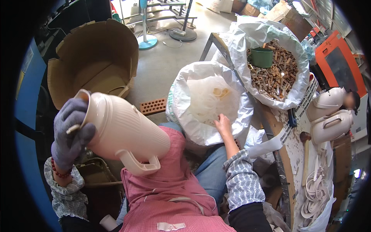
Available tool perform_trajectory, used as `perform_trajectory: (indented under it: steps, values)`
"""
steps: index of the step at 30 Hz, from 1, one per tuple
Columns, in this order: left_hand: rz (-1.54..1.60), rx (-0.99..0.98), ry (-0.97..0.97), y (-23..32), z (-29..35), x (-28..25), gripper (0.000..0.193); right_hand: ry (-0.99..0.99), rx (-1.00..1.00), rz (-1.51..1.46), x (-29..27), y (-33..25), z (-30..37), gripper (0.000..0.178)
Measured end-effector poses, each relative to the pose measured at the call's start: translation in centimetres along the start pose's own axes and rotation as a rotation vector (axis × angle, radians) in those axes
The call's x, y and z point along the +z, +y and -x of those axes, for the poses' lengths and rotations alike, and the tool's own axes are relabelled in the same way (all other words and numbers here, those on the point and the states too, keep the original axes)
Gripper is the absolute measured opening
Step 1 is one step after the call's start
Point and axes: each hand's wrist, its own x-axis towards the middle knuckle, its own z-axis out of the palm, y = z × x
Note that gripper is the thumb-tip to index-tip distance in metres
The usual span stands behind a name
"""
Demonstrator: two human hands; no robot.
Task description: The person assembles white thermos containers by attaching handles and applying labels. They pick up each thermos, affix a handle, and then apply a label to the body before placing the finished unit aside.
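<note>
My left hand (pixel 73 127), in a grey glove, grips the upper rim of a beige plastic jug (pixel 127 127). The jug lies tilted across my lap, its mouth toward the left and its handle low, over my pink apron (pixel 166 193). A small pale piece sticks out by the gloved fingers; whether it belongs to the jug I cannot tell. My bare right hand (pixel 223 127) hovers at the near side of a white woven sack (pixel 181 104), over its opening. Its fingers are pinched together, and anything between them is too small to name.
An open cardboard box (pixel 96 50) stands at the far left, with a perforated red brick (pixel 153 106) beside it. Brown scraps fill another white sack (pixel 241 50), with a green container (pixel 261 58) on top. The right-hand bench carries more beige jugs (pixel 330 125), a hammer (pixel 305 154) and pale plastic rings (pixel 313 197).
</note>
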Motion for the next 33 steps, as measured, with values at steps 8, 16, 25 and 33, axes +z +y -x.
perform_trajectory:
  steps: [8,16,25,33]
  values:
    - [-0.076,0.114,-0.003,-3.9,-2.1,-2.0,0.009,0.111,-0.167,-0.11,-0.3,1.5,-0.2,0.018]
    - [-0.859,0.496,0.157,-5.8,-5.5,-2.7,0.046,-0.034,0.106,-1.001,-7.9,-0.9,5.9,0.017]
    - [0.032,0.672,0.165,9.7,-9.3,10.0,0.038,0.188,-0.332,-1.211,-22.5,-7.8,12.7,0.011]
    - [0.543,0.235,-0.02,13.7,-8.2,24.3,0.089,-0.109,-0.285,-1.241,-27.3,-11.4,14.2,0.029]
